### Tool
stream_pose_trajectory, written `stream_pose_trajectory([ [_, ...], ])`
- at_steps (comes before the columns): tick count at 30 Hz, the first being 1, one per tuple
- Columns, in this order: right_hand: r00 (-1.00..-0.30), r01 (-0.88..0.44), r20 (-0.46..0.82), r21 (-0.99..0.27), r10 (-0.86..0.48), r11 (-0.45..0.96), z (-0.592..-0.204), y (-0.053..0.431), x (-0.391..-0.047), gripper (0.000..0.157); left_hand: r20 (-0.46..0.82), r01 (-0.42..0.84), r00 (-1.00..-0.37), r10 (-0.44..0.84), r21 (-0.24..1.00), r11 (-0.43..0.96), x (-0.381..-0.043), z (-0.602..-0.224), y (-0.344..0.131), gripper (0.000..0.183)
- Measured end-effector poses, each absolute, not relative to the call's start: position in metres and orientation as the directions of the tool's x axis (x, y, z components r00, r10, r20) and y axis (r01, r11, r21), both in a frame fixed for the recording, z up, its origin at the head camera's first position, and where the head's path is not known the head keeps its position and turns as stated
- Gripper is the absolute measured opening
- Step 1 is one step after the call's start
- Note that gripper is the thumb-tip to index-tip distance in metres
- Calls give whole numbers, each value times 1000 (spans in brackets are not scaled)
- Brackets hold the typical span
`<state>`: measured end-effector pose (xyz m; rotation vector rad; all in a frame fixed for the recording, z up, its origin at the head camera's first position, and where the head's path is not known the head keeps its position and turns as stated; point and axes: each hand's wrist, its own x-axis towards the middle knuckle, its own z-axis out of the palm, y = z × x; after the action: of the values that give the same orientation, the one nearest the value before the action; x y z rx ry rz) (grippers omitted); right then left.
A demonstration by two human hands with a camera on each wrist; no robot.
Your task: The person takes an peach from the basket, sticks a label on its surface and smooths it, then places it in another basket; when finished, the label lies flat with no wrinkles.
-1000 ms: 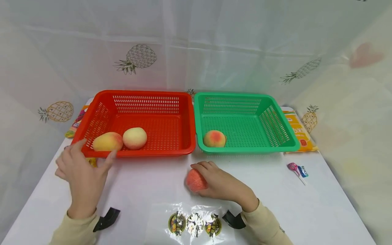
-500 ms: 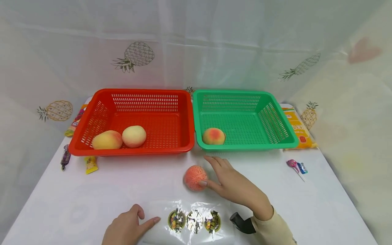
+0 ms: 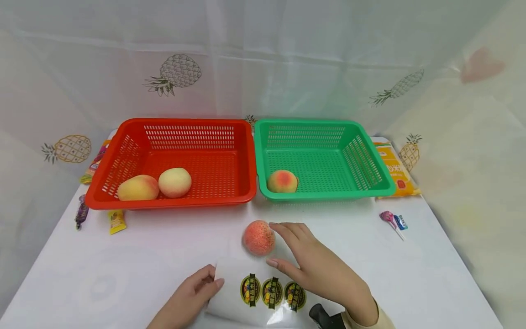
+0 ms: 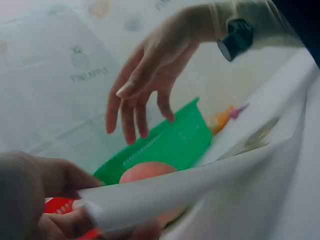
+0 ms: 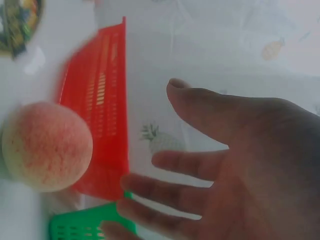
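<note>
My left hand [image 3: 191, 294] pinches the left edge of a clear plastic bag [image 3: 230, 292] printed with three round fruit labels; in the left wrist view the bag [image 4: 190, 192] is lifted at that edge. A pinkish-red peach [image 3: 259, 237] rests on the white table just behind the bag. My right hand [image 3: 320, 269] is over the bag's right part, fingers spread and holding nothing, its fingertips close to the peach's right side. The right wrist view shows the peach [image 5: 47, 146] apart from the relaxed fingers [image 5: 165, 192].
A red basket [image 3: 172, 203] holds a mango and a pale peach. Beside it a green basket [image 3: 324, 195] holds one peach. Small wrapped candies [image 3: 117, 221] lie at the left, a lollipop [image 3: 388, 218] at the right. An orange snack packet [image 3: 396, 169] sits behind the lollipop.
My left hand has come from the red basket down to the bag, gripped its edge and lifted it. My right hand has let go of the peach and drawn slightly back.
</note>
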<state>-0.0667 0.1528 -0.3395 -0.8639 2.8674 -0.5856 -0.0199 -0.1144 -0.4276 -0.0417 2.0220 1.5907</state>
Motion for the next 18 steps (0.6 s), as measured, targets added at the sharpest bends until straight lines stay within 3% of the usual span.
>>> stream_pose_trajectory([
  [4,-803,-561,55,-405,-594,721,-336,148,-53,42,-431,-473,-774,464,881,30,-26,-418,-105,43],
  [8,-774,-605,101,-409,-625,684,-340,141,-41,31,-416,-547,-750,513,827,-129,-30,-407,-96,55],
  [18,-842,-499,70,-477,-535,723,-350,131,-38,31,-368,-513,-787,495,836,-194,-34,-397,-82,48],
])
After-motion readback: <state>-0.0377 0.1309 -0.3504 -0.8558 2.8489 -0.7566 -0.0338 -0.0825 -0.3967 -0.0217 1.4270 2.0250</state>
